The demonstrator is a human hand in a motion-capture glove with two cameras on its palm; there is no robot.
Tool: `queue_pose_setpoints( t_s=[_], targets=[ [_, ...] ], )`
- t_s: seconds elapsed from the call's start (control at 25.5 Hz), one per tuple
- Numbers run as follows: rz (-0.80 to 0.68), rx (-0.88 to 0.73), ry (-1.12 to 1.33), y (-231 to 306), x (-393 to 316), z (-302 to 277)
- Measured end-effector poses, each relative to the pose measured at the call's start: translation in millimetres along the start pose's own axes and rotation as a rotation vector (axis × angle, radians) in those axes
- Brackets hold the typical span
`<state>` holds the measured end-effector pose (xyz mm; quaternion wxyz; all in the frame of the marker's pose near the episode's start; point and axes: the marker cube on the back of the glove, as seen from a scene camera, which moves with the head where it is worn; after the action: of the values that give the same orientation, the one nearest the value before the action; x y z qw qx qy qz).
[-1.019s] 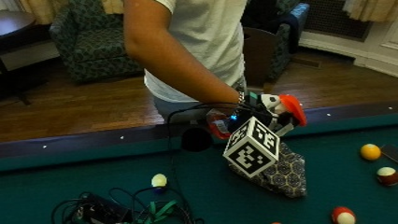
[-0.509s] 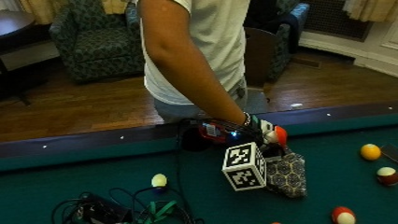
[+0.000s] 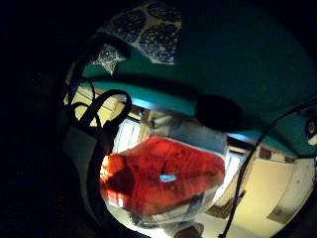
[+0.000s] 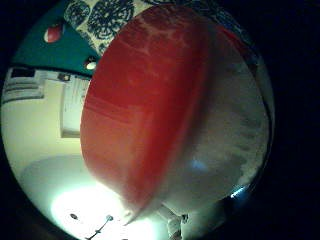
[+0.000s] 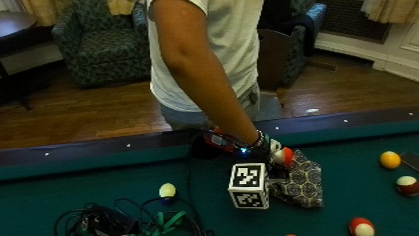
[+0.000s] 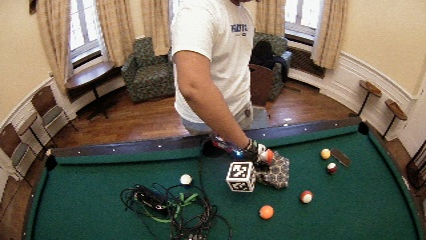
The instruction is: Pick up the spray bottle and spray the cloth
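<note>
Red-capped bottle [image 5: 284, 156] sits in the right hand [image 5: 262, 150], fingers apparently curled round it (grip largely hidden), low over the cloth [image 5: 301, 183] on the felt [image 5: 367, 196]; judged best practice: aim nozzle at cloth centre before squeezing.

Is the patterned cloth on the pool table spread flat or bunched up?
Bunched up. The cloth lies crumpled, with raised folds, on the green felt beside the gloved right hand, which holds the red-topped spray bottle.

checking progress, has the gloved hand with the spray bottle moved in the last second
Yes. The gloved hand has dropped with the spray bottle from above the table rail down onto the cloth.
</note>
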<state>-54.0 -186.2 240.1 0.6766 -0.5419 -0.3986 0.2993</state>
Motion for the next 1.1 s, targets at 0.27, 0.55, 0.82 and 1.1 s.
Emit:
queue_pose_setpoints(
  t_s=[0.27, 0.55, 0.82, 1.1],
  targets=[
    [0.060, -0.015, 0.033, -9, 11, 1],
    [0.085, -0.025, 0.056, -11, 14, 0],
    [0.037, -0.032, 0.022, -6, 8, -2],
    [-0.101, -0.027, -0.016, 12, -17, -4]
  ],
)
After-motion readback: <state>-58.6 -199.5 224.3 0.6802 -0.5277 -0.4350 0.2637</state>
